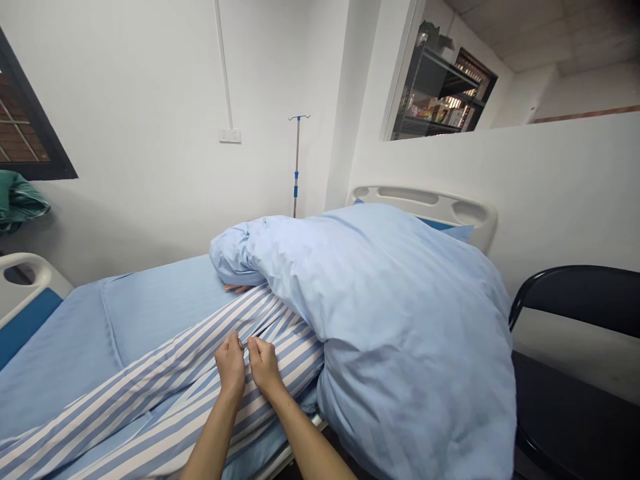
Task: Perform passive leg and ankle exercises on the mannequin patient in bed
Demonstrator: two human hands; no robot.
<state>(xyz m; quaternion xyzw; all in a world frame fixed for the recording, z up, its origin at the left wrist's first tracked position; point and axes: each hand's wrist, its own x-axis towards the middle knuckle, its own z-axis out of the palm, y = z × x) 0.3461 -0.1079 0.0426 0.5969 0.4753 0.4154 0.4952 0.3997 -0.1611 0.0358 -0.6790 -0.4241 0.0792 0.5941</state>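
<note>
You are pinching the striped cloth (280,363) between the closed fingers of your left hand (230,365) and right hand (264,365), and an uneven tug could bunch it.

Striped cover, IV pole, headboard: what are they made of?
The striped cover looks like woven cotton or a cotton blend: matte, with soft creases. The IV pole looks like metal tubing, thin and straight with a dull sheen; the exact metal can't be told. The bed headboard looks like moulded off-white plastic: smooth, rounded, with cut-out grips.
</note>
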